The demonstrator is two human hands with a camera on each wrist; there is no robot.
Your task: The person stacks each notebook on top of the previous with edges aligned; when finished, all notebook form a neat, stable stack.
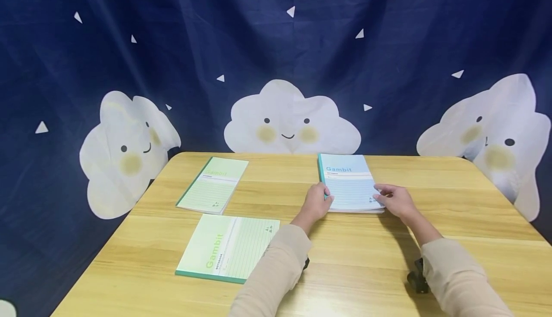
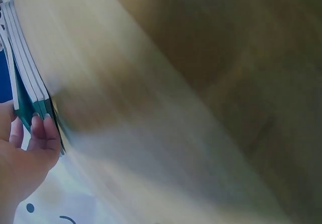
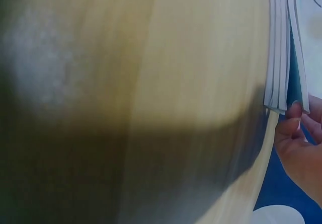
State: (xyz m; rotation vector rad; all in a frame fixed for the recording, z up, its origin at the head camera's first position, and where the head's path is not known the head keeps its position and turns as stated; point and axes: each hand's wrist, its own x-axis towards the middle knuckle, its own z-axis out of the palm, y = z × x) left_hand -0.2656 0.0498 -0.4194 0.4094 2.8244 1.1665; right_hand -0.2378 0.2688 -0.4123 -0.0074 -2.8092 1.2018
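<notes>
A stack of notebooks (image 3: 276, 48) lies at the far side of the table, right of centre, with a blue "Gambit" notebook (image 1: 349, 183) on top. My left hand (image 1: 316, 203) grips this top notebook at its green spine side, thumb over the cover. On the opposite side, my right hand (image 1: 397, 202) pinches its edge near the lower corner. Both wrist views show the top notebook raised at the near end, a narrow gap between it and the several beneath. In the left wrist view, fingertips (image 2: 48, 117) of the left hand reach the lower spines.
To the left, a green notebook (image 1: 213, 185) lies upright at the back. Nearer, another green notebook (image 1: 228, 247) lies turned sideways, partly behind the left sleeve (image 1: 276, 264). A dark blue curtain (image 1: 276, 34) with cloud faces hangs behind the wooden table (image 1: 353, 278).
</notes>
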